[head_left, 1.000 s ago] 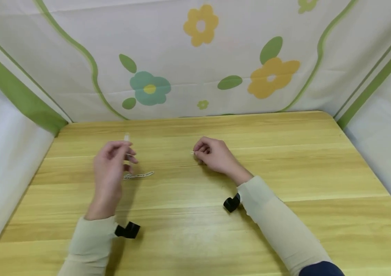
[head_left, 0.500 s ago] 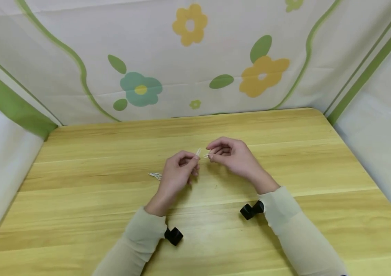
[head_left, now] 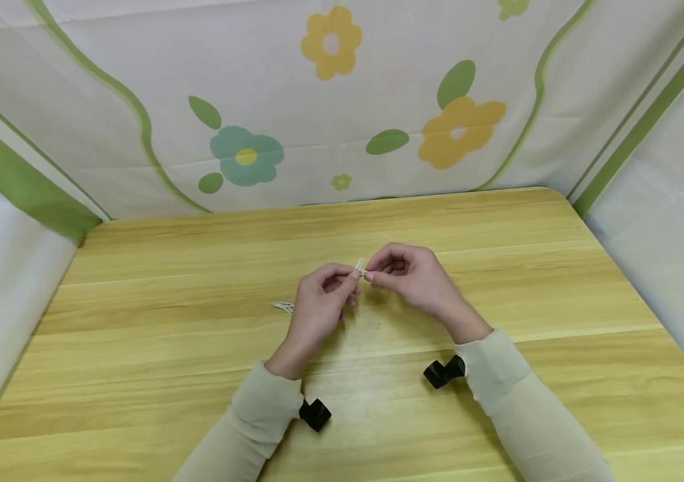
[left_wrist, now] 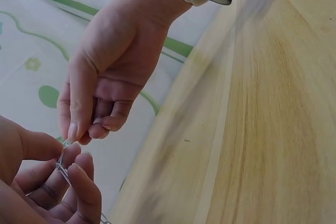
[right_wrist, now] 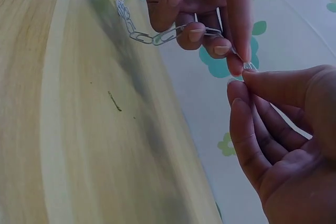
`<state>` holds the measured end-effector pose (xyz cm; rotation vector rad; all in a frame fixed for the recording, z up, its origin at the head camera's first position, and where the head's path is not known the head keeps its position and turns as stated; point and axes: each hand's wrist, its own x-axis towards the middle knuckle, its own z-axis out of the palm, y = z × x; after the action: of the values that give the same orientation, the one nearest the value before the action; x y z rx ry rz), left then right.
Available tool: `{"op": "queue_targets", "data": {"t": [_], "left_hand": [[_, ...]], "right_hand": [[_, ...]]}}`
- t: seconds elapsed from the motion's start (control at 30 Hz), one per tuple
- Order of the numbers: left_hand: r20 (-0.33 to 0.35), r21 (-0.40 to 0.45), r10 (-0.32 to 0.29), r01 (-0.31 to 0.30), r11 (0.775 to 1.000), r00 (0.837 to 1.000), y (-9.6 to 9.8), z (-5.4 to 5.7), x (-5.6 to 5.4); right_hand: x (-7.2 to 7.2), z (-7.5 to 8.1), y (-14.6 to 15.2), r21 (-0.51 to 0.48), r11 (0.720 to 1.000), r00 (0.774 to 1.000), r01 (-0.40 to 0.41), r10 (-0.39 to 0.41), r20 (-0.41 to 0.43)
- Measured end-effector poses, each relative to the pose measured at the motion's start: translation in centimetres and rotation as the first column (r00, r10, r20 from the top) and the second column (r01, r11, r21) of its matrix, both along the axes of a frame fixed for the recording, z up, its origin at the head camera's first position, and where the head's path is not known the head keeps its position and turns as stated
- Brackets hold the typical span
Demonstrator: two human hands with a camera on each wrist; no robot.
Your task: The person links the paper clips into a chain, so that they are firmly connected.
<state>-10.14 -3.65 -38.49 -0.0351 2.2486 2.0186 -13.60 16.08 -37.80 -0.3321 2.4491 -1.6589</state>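
Note:
A chain of white paper clips (right_wrist: pixel 142 38) hangs from my left hand (head_left: pixel 319 301) and trails down to the wooden table, as the right wrist view shows. Its loose end (head_left: pixel 283 306) lies left of that hand. Between thumb and index finger the left hand pinches the chain's top paper clip (head_left: pixel 360 264), which points up. Close against it, my right hand (head_left: pixel 419 280) pinches another paper clip (left_wrist: pixel 66 143), mostly covered by the fingertips. The two clips meet at the fingertips; whether they are linked cannot be made out.
The wooden table (head_left: pixel 137 361) reaches back to a white curtain (head_left: pixel 396 80) with flower prints. A tiny dark speck (right_wrist: pixel 114 101) lies on the tabletop. Each wrist carries a black camera mount (head_left: pixel 316 415).
My left hand has come far to the right, dragging the paper clip chain along the table. The right hand has shifted slightly, and the two held clips now meet.

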Motion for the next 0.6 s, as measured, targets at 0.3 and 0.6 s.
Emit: {"op": "queue_targets", "data": {"t": [0.3, 0.6], "left_hand": [[0.032, 0.031, 0.023, -0.024, 0.999, 0.999, 0.08, 0.05, 0.00], [0.068, 0.077, 0.073, -0.078, 0.994, 0.995, -0.12, 0.20, -0.03]], "right_hand": [[0.21, -0.54, -0.41, 0.002, 0.998, 0.984, 0.066, -0.065, -0.165], [0.52, -0.43, -1.02, -0.036, 0.999, 0.973, 0.029, -0.036, -0.228]]}}
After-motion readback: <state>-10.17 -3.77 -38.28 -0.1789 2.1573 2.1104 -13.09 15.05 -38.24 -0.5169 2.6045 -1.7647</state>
